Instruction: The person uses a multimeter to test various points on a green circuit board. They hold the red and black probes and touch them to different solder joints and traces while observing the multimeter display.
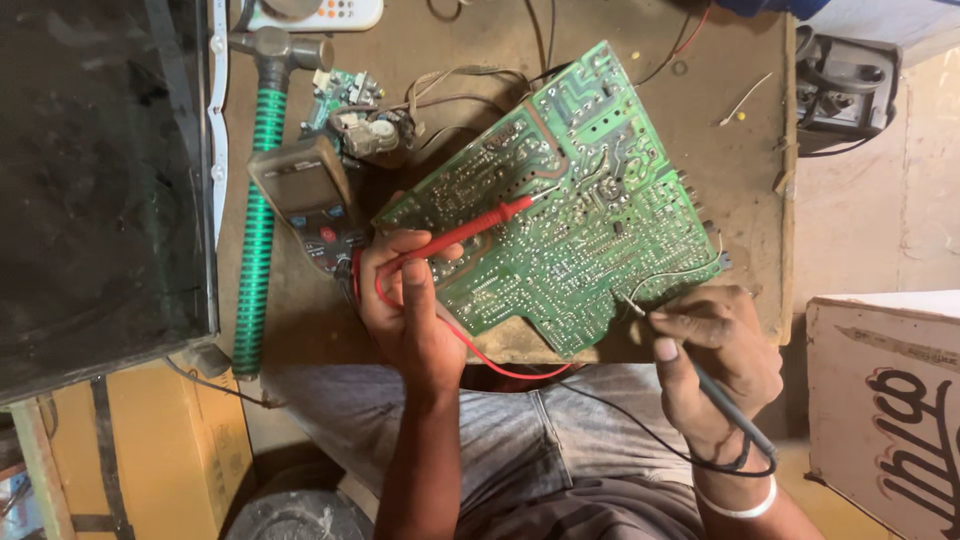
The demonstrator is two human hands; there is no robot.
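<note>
A large green circuit board (560, 200) lies tilted across the brown desk (720, 160), solder side up, its near edge hanging just over the desk's front rim above the person's lap. The left hand (405, 310) rests at the board's left edge, its grip closed around a red probe (470, 232) pinched between thumb and fingers; the probe slants up and to the right so its metal tip touches the board near the middle of its upper-left part. A red lead (480, 355) loops from this hand down under the board's near edge. The right hand (715, 350) sits at the board's lower right corner, its grip closed on a black probe (725, 410), held like a pen, with the fine tip pressed to the board's edge; a black lead (650, 435) trails from it across the lap. A white band (740, 505) circles that wrist. Just left of the left hand, a grey multimeter (310, 195) lies on the desk, partly hidden by the fingers. Beside it a hammer (262, 180) with a green ribbed handle lies lengthwise, head away from the person. A smaller board with loose wires (365, 125) sits behind the multimeter. A dark screen panel (100, 170) fills the left side.
</note>
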